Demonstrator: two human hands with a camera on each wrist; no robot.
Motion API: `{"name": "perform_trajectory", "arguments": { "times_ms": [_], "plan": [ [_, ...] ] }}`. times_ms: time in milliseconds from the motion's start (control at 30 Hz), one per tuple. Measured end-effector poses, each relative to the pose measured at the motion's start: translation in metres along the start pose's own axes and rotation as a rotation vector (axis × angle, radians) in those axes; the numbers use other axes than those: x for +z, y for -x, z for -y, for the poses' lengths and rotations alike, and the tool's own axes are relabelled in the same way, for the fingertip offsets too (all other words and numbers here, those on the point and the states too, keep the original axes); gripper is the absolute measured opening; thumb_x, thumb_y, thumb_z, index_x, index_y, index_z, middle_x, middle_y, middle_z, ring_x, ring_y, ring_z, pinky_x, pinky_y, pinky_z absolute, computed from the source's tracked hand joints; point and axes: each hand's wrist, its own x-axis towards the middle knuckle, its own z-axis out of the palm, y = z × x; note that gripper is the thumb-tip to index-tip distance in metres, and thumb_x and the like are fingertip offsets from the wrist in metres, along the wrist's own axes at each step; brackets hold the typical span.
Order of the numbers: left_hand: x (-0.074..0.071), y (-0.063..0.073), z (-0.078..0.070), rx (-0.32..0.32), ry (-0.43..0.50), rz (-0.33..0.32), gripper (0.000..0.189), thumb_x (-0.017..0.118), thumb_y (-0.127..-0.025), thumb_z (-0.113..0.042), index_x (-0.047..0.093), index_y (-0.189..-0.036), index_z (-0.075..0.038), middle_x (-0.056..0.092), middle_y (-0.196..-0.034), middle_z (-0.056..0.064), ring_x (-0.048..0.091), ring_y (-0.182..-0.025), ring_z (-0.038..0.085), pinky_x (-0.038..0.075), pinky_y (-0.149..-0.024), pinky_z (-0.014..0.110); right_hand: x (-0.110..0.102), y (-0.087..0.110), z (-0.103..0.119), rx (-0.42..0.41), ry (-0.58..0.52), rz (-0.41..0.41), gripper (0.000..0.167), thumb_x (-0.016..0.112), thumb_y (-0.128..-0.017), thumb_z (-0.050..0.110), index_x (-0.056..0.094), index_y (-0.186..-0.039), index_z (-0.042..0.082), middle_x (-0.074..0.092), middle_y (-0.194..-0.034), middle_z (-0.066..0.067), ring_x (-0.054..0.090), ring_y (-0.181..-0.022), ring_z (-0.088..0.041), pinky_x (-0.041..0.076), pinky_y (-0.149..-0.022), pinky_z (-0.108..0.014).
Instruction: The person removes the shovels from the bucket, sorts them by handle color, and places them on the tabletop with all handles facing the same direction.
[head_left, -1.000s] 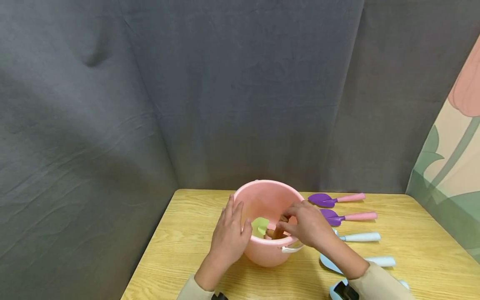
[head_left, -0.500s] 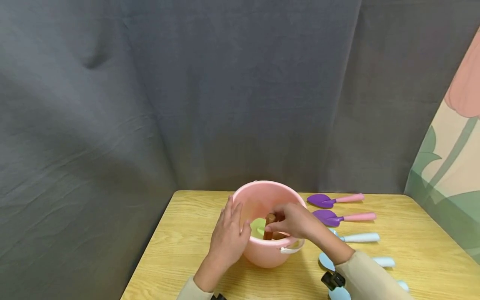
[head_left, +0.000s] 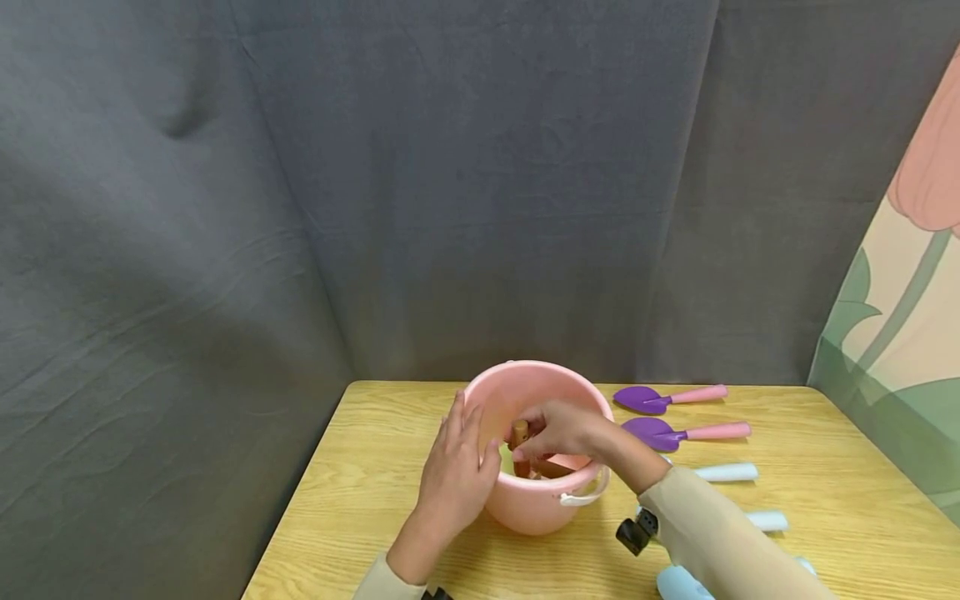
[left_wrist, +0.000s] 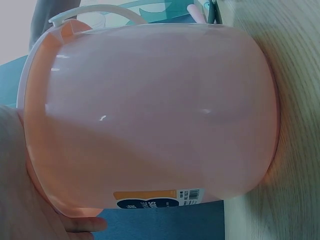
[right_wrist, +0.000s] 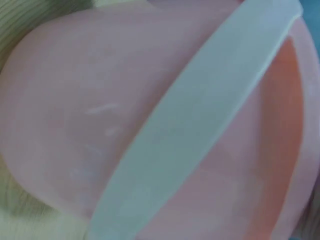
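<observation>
A pink bucket (head_left: 528, 510) with a white handle (head_left: 581, 498) stands upright on the wooden table. My left hand (head_left: 455, 471) rests on the bucket's left rim with its fingers extended; the left wrist view shows part of that hand (left_wrist: 17, 175) along the rim. Inside the bucket, my right hand (head_left: 558, 429) pinches an upright brown wooden handle (head_left: 521, 431), whose lower end is hidden. More brown wood (head_left: 553, 468) lies at the bottom, with a light green piece (head_left: 506, 458) partly visible to the left. In the right wrist view only the bucket's outer wall (right_wrist: 75, 115) and its handle show.
Right of the bucket lie two purple trowels with pink handles (head_left: 643, 400) (head_left: 652, 434). Nearer are several light blue tools (head_left: 726, 472) (head_left: 682, 583), partly covered by my right sleeve. Grey cloth (head_left: 487, 192) hangs behind the table (head_left: 375, 500); a flower-patterned panel (head_left: 900, 333) stands right.
My right hand has moved left inside the bucket, bringing the brown wooden handle upright and leftward over the green piece. My left hand stays on the rim.
</observation>
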Motion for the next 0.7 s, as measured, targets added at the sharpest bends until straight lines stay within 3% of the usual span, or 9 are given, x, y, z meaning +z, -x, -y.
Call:
{"name": "perform_trajectory", "arguments": {
  "times_ms": [200, 367, 600, 700],
  "plan": [
    [0.001, 0.001, 0.001, 0.008, -0.007, -0.001, 0.057, 0.052, -0.101, -0.032, 0.046, -0.151, -0.005, 0.026, -0.164, 0.022, 0.041, -0.141, 0.047, 0.043, -0.107, 0.062, 0.002, -0.004, -0.002, 0.065, -0.103, 0.010, 0.011, 0.075, -0.090, 0.010, 0.070, -0.091, 0.001, 0.072, -0.080, -0.009, 0.062, -0.070, -0.023, 0.052, -0.067, -0.031],
    [0.000, 0.001, 0.000, 0.004, -0.004, 0.007, 0.057, 0.052, -0.101, -0.032, 0.046, -0.151, -0.005, 0.025, -0.164, 0.021, 0.039, -0.143, 0.045, 0.042, -0.108, 0.061, 0.000, -0.004, -0.003, 0.057, -0.182, -0.036, 0.013, 0.073, -0.092, 0.010, 0.069, -0.095, -0.002, 0.073, -0.083, -0.012, 0.067, -0.078, -0.028, 0.057, -0.077, -0.042],
    [0.000, 0.000, 0.001, -0.002, -0.002, 0.017, 0.059, 0.052, -0.101, -0.033, 0.045, -0.152, -0.005, 0.024, -0.165, 0.020, 0.037, -0.145, 0.042, 0.041, -0.110, 0.059, -0.005, -0.004, -0.005, 0.048, -0.231, -0.112, 0.018, 0.074, -0.092, 0.014, 0.067, -0.092, -0.002, 0.073, -0.084, -0.011, 0.067, -0.080, -0.018, 0.059, -0.076, -0.033],
    [0.001, 0.000, 0.001, -0.011, 0.000, 0.025, 0.059, 0.052, -0.101, -0.034, 0.045, -0.152, -0.006, 0.023, -0.166, 0.019, 0.036, -0.145, 0.043, 0.041, -0.110, 0.060, -0.008, -0.003, -0.003, 0.051, -0.228, -0.157, 0.018, 0.076, -0.091, 0.014, 0.068, -0.093, -0.002, 0.072, -0.086, -0.010, 0.068, -0.081, -0.019, 0.060, -0.078, -0.037]
  ]
}}
